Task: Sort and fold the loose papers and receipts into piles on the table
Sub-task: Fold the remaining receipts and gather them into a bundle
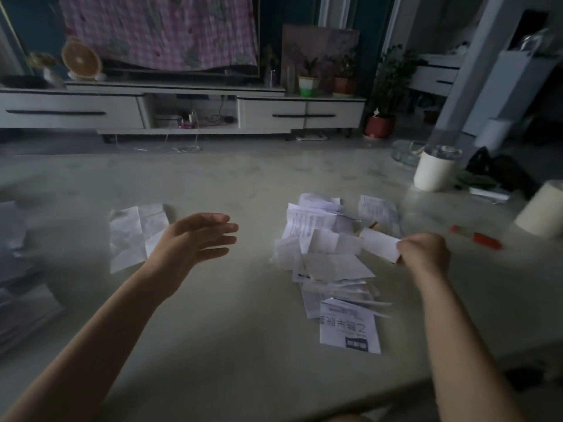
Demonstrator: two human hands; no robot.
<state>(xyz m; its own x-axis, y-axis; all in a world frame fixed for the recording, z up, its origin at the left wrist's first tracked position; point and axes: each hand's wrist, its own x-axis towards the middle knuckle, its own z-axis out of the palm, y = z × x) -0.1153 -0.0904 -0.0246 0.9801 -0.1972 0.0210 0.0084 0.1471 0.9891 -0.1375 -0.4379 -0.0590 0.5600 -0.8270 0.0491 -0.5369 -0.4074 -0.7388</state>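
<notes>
In a dim living room, a person's right-hand grip (425,252) pinches a small white paper slip (379,245) by its right end, at the right edge of a jumbled heap of white printed papers and receipts (329,263) on the pale grey tabletop (243,184). The left-hand grip (195,242) hovers empty, fingers straight and loosely spread, between the heap and a creased white unfolded sheet (137,236) lying flat to the left. A red marker pen (476,238) lies right of the heap, near a cream cylindrical pot (435,172).
</notes>
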